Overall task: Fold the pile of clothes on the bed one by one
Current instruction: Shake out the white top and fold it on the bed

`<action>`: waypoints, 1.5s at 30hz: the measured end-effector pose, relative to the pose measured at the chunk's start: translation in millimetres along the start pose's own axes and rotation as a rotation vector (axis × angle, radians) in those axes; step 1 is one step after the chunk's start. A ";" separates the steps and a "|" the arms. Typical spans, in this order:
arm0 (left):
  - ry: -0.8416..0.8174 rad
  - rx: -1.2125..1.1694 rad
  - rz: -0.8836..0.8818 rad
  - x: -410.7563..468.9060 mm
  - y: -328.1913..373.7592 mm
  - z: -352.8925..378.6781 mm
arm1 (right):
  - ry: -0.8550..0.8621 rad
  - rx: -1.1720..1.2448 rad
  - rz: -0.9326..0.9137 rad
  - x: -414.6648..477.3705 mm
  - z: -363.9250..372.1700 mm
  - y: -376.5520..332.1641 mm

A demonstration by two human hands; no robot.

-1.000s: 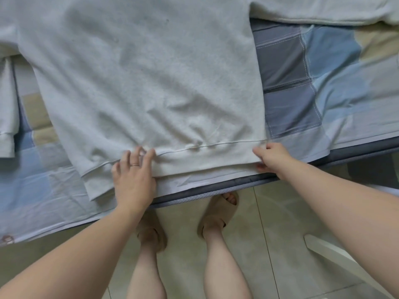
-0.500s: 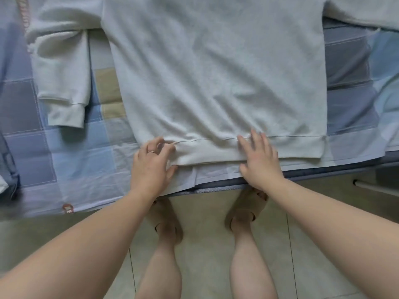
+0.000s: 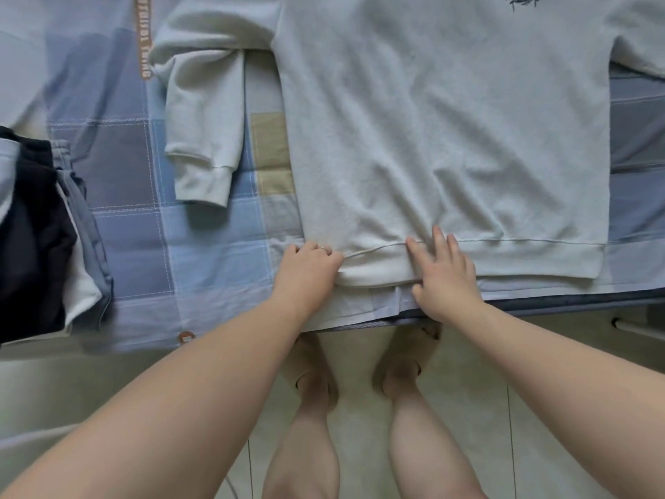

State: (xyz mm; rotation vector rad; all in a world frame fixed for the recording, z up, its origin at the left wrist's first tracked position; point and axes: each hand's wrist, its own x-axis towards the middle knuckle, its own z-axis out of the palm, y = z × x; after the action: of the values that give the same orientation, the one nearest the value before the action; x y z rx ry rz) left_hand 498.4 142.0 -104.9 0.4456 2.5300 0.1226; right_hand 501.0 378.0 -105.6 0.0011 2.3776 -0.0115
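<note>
Head view, left to right: dark garments (image 3: 32, 246) lie stacked at the left edge of the bed (image 3: 201, 253). Grey sweatshirt (image 3: 449, 138) lies flat along the near edge, sleeve (image 3: 205, 138) doubled beside it. Left hand (image 3: 306, 271) grips the hem's left corner; right hand (image 3: 442, 271), fingers straight, presses the hem. Step judged: squaring the hem. The next move calls for folding the sleeves inward.

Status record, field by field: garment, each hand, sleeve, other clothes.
garment: sweatshirt spread flat on bed, hem at near edge
left hand: fingers curled, gripping hem's left corner
right hand: fingers straight, pressing on hem
sleeve: lies folded down, left of the body
other: dark clothes at bed's left
</note>
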 end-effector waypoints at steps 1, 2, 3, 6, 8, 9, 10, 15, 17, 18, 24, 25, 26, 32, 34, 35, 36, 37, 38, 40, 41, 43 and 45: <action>-0.013 0.020 0.010 -2.7 -3.7 -4.2 | 0.006 -0.014 -0.018 -1.8 -1.8 -2.6; -0.038 0.053 0.022 -6.5 -7.0 -7.3 | -0.022 -0.035 -0.047 -3.5 -2.6 -4.3; -0.069 0.091 0.030 -11.8 -9.2 -8.8 | -0.084 -0.059 -0.078 -5.3 -2.6 -5.2; -0.172 0.113 -0.008 -27.6 -14.2 -2.9 | -0.274 -0.081 -0.102 -1.6 -6.4 -6.5; -0.226 0.068 -0.042 -30.1 -17.6 2.3 | -0.271 -0.038 -0.088 4.5 -19.2 -11.7; -0.232 0.027 -0.058 -30.1 -19.1 3.0 | -0.226 -0.014 -0.090 6.8 -26.8 -16.0; -0.228 -0.023 -0.075 -29.6 -20.2 2.4 | -0.163 0.005 -0.099 8.0 -33.5 -20.4; -0.092 -0.286 -0.175 -16.7 -26.6 -24.3 | -0.165 0.069 -0.246 15.5 -50.6 -33.5; 0.051 -0.359 -0.316 -7.2 -40.7 -41.2 | -0.379 0.092 -0.291 21.1 -57.7 -42.8; 0.145 -0.386 -0.405 -2.8 -51.2 -49.1 | -0.450 0.103 -0.299 24.3 -61.8 -48.5; 0.445 -0.524 -0.953 18.7 -149.0 -89.4 | -0.231 0.321 -0.167 52.2 -103.1 -91.9; 0.408 -0.660 -1.026 25.6 -169.3 -92.6 | -0.193 0.366 -0.149 60.2 -109.3 -103.1; 0.355 -0.848 -1.065 33.3 -187.6 -94.7 | -0.154 0.401 -0.137 68.9 -114.4 -114.9; -0.096 -1.318 -0.800 53.2 -249.2 -89.2 | -0.041 0.589 -0.023 115.6 -137.9 -194.9; -0.081 -1.079 -0.699 48.4 -267.5 -106.1 | -0.010 0.621 0.004 124.0 -146.4 -223.4; -0.027 -0.918 -0.661 44.8 -280.0 -118.6 | 0.010 0.612 0.011 126.5 -152.2 -237.7; 0.037 -0.757 -0.628 39.3 -294.3 -135.7 | 0.032 0.593 0.019 127.2 -159.4 -252.3; 0.100 -0.608 -0.595 34.0 -312.0 -154.6 | 0.054 0.580 0.025 126.9 -167.0 -267.5; 0.163 -0.471 -0.561 28.8 -331.8 -174.3 | 0.070 0.574 0.018 126.5 -174.1 -281.9; 0.333 -0.182 -0.482 17.1 -376.7 -210.8 | 0.088 0.554 -0.015 124.8 -187.1 -311.3; 0.458 -0.034 -0.427 11.8 -400.5 -224.5 | 0.102 0.543 -0.031 123.8 -193.2 -325.9; 0.640 0.219 -0.354 -0.2 -444.7 -239.9 | 0.145 0.526 -0.061 123.0 -202.0 -352.6; 0.559 0.361 -0.352 -11.0 -481.7 -237.1 | 0.157 0.514 -0.102 123.9 -205.0 -377.3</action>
State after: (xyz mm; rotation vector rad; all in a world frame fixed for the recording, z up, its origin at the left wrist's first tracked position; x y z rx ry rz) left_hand 238.8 -313.2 12.7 0.0935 3.1499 -0.4024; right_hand 268.2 2.2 -40.3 0.1300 2.4616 -0.6908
